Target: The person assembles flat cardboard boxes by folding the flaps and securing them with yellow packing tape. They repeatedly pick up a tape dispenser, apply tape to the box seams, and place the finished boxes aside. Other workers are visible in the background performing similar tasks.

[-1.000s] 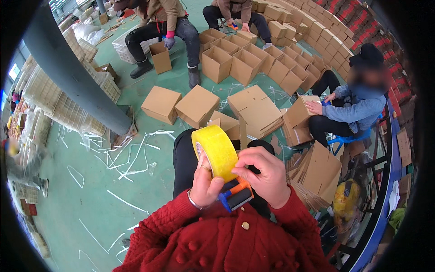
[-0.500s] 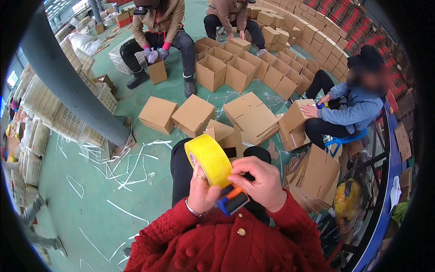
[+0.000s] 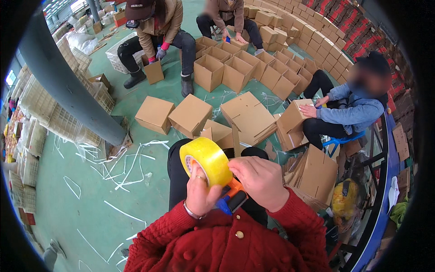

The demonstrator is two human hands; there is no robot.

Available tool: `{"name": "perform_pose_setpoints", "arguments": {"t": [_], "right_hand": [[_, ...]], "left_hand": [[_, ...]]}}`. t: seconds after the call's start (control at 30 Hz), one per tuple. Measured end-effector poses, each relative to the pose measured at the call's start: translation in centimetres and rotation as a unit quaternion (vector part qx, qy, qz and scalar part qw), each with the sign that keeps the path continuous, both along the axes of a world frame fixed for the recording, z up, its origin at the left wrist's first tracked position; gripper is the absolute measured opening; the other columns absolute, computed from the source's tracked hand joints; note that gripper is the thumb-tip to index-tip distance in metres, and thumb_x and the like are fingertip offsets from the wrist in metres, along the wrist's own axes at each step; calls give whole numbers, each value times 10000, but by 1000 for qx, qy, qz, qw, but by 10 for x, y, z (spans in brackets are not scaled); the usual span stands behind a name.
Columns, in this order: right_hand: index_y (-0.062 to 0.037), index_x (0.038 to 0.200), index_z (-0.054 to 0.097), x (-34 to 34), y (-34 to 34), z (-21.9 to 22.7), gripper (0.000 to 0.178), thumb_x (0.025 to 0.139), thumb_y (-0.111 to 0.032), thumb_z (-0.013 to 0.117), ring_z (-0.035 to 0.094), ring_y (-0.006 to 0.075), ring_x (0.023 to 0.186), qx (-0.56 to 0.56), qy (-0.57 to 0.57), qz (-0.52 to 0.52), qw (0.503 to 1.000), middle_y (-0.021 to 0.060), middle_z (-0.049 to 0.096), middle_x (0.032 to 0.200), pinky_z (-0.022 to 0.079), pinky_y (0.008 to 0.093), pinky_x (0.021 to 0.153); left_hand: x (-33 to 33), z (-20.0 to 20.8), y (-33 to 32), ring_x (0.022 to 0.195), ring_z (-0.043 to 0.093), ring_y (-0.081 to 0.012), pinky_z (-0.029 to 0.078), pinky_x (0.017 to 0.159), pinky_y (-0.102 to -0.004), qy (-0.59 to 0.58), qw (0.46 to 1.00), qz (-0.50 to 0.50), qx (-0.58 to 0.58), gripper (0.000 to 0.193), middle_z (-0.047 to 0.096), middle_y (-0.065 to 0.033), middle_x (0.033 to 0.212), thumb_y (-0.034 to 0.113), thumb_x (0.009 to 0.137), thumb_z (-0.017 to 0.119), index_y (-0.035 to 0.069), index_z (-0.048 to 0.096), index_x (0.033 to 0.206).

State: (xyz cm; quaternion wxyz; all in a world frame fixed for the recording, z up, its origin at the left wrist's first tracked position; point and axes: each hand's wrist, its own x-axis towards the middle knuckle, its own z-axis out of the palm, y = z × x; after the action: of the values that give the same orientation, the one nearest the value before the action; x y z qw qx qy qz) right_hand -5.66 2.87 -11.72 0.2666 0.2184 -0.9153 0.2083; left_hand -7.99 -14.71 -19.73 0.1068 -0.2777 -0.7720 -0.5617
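Note:
My left hand (image 3: 199,192) holds a thick roll of yellow packing tape (image 3: 214,159) in front of my knees, fingers at its core. Against the roll's lower side is a tape dispenser (image 3: 233,198) with orange and blue parts and a black roller; how it is gripped is partly hidden. My right hand (image 3: 263,179) is closed in a pinch at the roll's right edge, at the tape's surface. Whether a loose tape end lies between those fingertips is too small to tell.
Closed cartons (image 3: 155,114) and flat cardboard (image 3: 315,174) lie before me. Open boxes (image 3: 208,72) stand farther off among three co-workers; one at right handles a carton (image 3: 292,119). A grey pillar (image 3: 72,77) rises at left, with white straps (image 3: 124,170) on the green floor.
The tape roll has turned and shifted slightly left in my left hand. My right hand's fingers have closed more tightly at its edge. The co-worker at upper left leans lower over a box.

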Motion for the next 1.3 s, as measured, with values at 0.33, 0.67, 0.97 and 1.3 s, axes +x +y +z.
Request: {"name": "perform_pose_setpoints", "arguments": {"t": [0.33,0.67,0.97,1.3], "right_hand": [[-67,810,504,-8,3,11,160,711,-102,624,569,170,639,206,-9,18,978,33,509,693,479,274,559],[-96,760,488,-15,9,10,119,718,-138,591,547,166,625,250,36,37,967,18,496,662,432,276,532],[-15,1064,542,-5,10,-18,271,823,-120,607,604,276,989,14,-58,67,996,132,583,1081,514,340,814],[-52,1119,551,6,11,-35,353,792,-139,653,571,222,922,83,-31,19,996,62,543,1051,517,280,750]], "left_hand": [[2,0,-2,971,566,-431,489,837,-424,-12,999,-1,-37,480,530,-235,1077,189,732,657,-33,556,1145],[-3,-19,3,1284,400,-466,221,1140,-474,-52,996,-60,35,466,486,-287,1304,110,824,496,-66,502,1255],[-8,-39,6,1299,391,-451,144,1163,-492,-54,995,-67,41,455,489,-287,1303,239,930,470,-73,506,1259],[-7,-44,16,932,578,-225,488,803,-349,-122,986,-104,52,323,607,-142,1052,152,1014,448,-25,508,1277]]}}
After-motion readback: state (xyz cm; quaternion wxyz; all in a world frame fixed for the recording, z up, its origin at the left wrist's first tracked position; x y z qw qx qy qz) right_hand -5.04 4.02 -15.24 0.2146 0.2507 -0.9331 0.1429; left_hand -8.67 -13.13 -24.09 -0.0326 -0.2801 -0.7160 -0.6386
